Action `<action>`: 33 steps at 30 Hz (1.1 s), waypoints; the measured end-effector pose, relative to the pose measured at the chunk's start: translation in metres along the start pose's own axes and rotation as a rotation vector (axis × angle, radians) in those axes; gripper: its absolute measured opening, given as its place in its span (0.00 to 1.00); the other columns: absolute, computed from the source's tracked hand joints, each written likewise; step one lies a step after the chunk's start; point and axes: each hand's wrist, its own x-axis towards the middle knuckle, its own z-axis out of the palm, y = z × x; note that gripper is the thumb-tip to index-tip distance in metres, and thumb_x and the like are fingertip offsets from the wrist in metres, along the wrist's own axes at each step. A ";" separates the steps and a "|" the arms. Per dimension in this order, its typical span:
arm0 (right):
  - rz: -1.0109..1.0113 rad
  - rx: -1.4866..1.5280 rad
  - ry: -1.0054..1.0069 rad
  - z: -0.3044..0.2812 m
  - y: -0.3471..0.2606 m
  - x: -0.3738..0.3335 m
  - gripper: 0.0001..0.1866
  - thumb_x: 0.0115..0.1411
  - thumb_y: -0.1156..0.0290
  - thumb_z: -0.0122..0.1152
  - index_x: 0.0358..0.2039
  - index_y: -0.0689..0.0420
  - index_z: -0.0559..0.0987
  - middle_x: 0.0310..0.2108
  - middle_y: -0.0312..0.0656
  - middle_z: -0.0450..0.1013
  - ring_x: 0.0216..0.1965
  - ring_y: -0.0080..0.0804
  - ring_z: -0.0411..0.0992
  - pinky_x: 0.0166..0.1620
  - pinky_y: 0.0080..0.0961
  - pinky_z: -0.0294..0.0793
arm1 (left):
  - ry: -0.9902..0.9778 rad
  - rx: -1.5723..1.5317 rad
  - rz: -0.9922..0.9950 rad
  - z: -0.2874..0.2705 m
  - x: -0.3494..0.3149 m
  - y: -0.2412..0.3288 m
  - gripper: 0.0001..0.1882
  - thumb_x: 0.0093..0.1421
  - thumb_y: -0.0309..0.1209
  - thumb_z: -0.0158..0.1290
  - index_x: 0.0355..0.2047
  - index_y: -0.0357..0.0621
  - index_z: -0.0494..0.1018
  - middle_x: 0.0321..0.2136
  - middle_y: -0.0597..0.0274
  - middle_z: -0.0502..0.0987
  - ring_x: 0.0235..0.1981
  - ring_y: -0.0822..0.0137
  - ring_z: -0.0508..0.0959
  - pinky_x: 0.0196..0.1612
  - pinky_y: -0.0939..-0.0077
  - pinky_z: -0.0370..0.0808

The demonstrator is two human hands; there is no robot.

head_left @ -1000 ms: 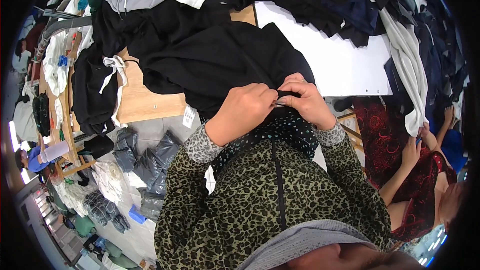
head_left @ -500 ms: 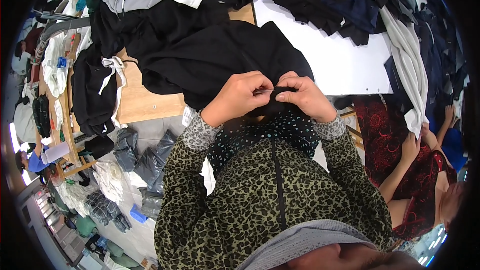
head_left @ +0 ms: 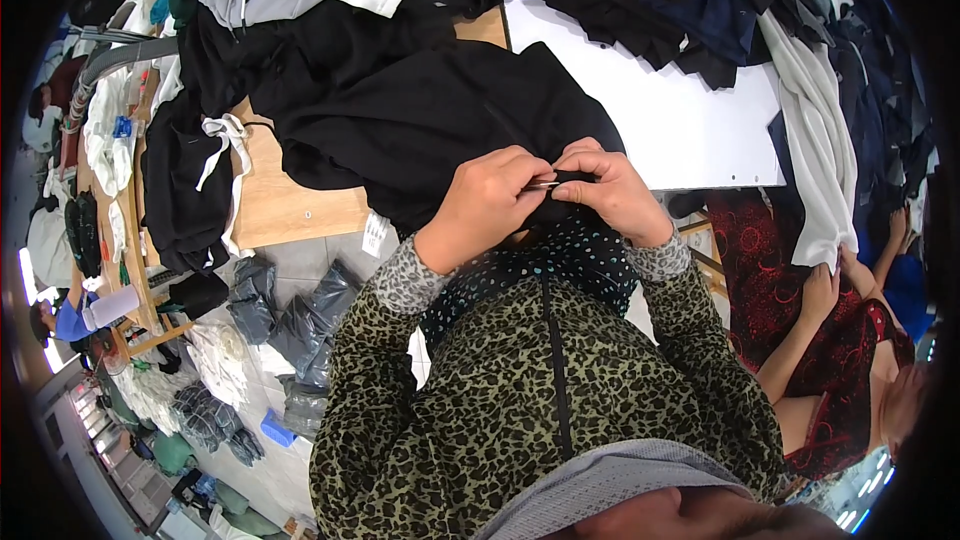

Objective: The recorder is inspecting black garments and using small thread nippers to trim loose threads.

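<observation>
One thin silvery tool point(head_left: 542, 184) sits in the narrow grip of the left hand point(head_left: 488, 198), its tip beside the right hand point(head_left: 614, 196), whose grip pinches a fold of the black garment point(head_left: 460, 110). That garment spreads across the bench point(head_left: 272, 196) and hangs over its near edge, with a white panel point(head_left: 680, 130) beside it toward the near right corner.

Black garment point(head_left: 450, 120): I'm seeing matt cloth | slim tool point(head_left: 541, 184): glinting like metal | table point(head_left: 300, 205): showing smooth, pale wood | grey bags point(head_left: 298, 328): shining from where I'm standing, crinkled plastic
</observation>
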 end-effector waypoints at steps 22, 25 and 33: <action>0.069 0.257 -0.008 -0.006 0.004 -0.001 0.09 0.53 0.79 0.61 0.36 0.65 0.78 0.37 0.36 0.71 0.41 0.21 0.66 0.47 0.18 0.65 | 0.118 -0.068 0.067 0.011 0.005 -0.001 0.07 0.50 0.19 0.57 0.31 0.36 0.75 0.27 0.58 0.75 0.24 0.68 0.75 0.26 0.78 0.71; 0.004 0.115 0.019 -0.005 -0.001 -0.002 0.09 0.52 0.79 0.61 0.36 0.63 0.78 0.38 0.36 0.72 0.44 0.25 0.65 0.49 0.21 0.64 | 0.089 0.225 0.091 0.014 0.007 0.002 0.06 0.52 0.19 0.55 0.31 0.36 0.69 0.27 0.60 0.72 0.26 0.69 0.74 0.26 0.78 0.70; -0.146 -0.068 0.016 -0.011 0.001 -0.006 0.08 0.50 0.77 0.62 0.33 0.62 0.77 0.38 0.36 0.71 0.45 0.29 0.64 0.51 0.24 0.62 | 0.037 -0.559 -0.432 -0.003 0.003 -0.006 0.06 0.61 0.26 0.50 0.36 0.35 0.72 0.23 0.71 0.71 0.19 0.83 0.68 0.24 0.89 0.65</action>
